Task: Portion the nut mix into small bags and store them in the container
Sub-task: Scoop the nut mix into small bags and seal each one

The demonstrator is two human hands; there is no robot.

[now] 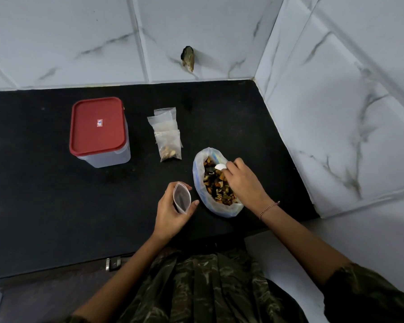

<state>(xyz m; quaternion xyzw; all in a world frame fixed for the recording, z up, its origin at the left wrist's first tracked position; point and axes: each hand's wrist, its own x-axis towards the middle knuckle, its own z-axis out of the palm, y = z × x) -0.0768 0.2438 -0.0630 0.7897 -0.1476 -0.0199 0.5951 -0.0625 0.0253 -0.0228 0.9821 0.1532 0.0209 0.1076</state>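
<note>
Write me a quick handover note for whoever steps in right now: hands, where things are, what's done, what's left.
Left hand: holds an empty small bag, mouth pinched open.
Right hand: in the big nut mix bag, gripping a white scoop.
Container: far left on the counter, red lid on.
Bag pile: between container and mix; the front one holds nuts, the back ones look empty.
Done: at least one bag filled.
Left: scoop mix into the held bag, close it, fill the others, open the container and put all the bags in.

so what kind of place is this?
Probably a home kitchen corner: black counter against marble-look wall tiles, with a red-lidded container and a bag of nut mix.
</note>
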